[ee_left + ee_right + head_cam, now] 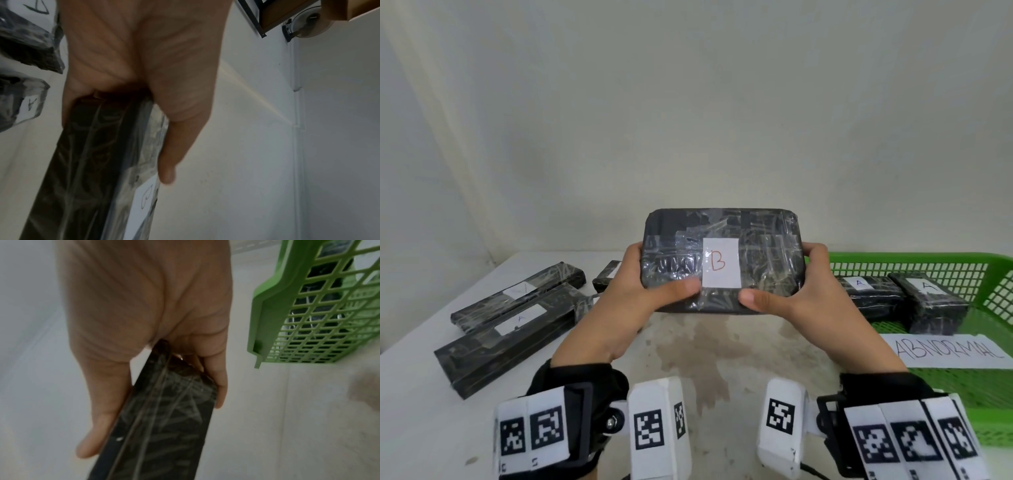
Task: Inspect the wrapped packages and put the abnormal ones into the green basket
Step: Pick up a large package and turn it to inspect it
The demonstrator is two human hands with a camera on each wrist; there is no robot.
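Held package [722, 260] by both ends, clear of table [722, 349]: left hand [626, 294] and right hand [804, 294] each clamped, thumbs on front face. Label [721, 263] read B. Basket [989, 387], marked ABNORMAL, sat just right; two A packages [904, 294] already inside. More packages [510, 318] lay left, at least one marked A. Judged sorting part done; B verdict pending.
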